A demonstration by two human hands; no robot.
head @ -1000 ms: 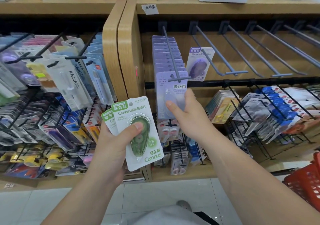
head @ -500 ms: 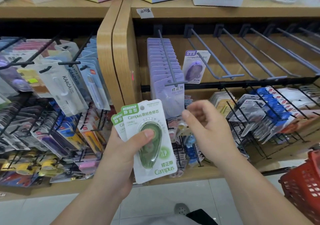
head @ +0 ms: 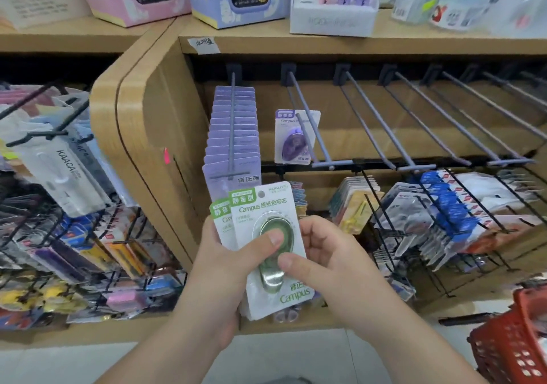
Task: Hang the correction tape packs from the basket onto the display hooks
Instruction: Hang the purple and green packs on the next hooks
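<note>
The left hand grips two glossy green-and-white correction tape packs, thumb across the oval blister. The right hand meets it, pinching the front pack's right edge. A red plastic mesh basket sits low right. Beyond, flat purple packs fill one thin grey hook.

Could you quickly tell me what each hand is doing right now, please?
Left hand: grips the green packs.
Right hand: pinches the front green pack.

Bright even light, dark under the top shelf. Boxes at its right end are blurry, straight lines bow outward, bit of glare on the green correction tape pack
</note>
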